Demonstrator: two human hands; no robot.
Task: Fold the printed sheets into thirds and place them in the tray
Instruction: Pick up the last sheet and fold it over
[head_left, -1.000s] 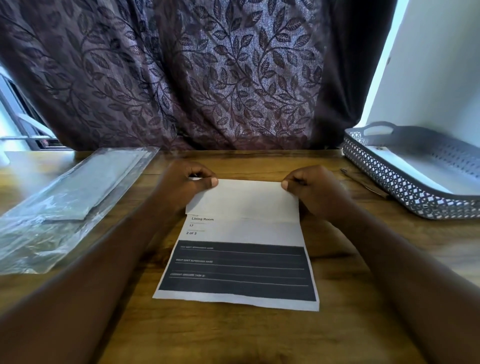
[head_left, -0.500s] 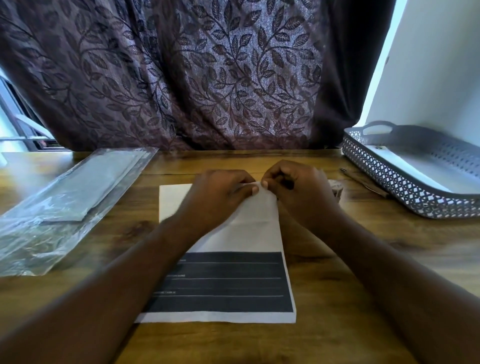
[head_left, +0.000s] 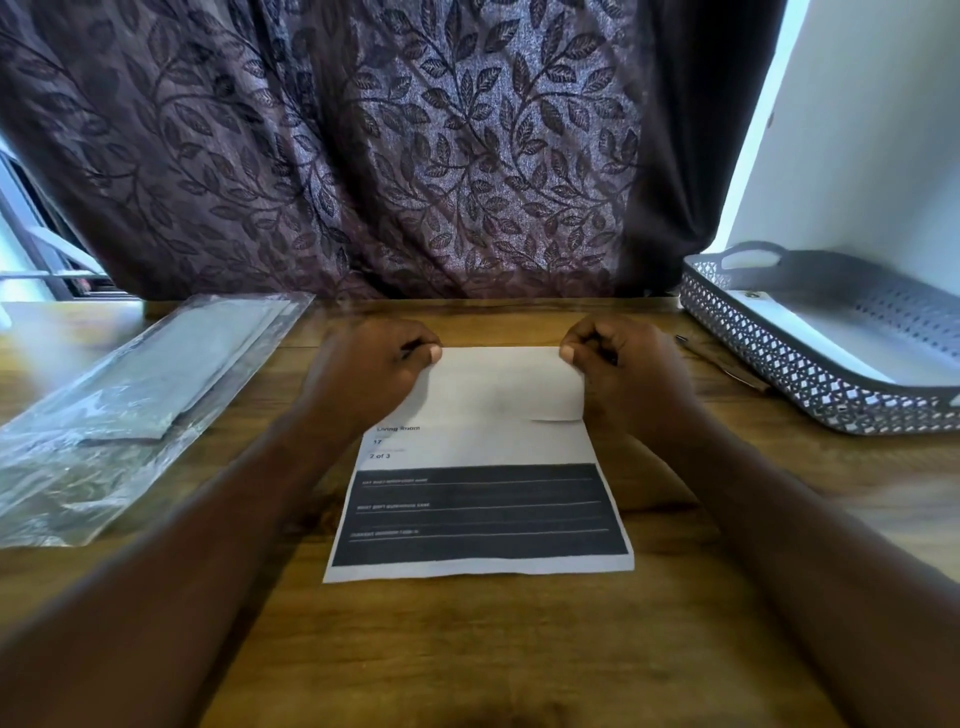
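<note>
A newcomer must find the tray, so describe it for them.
Start at the wooden table and go to its far right corner, by the white wall. The tray sits there: grey, with lattice sides and a handle cutout, unlike the flat clear plastic bag at left.

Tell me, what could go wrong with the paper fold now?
1. The folded flap lifts a little at its lower right corner. The crease might set crooked while the left hand and right hand pinch the sheet at its top corners.
2. The flap looks shorter than the part left showing, so the thirds may come out uneven.
</note>
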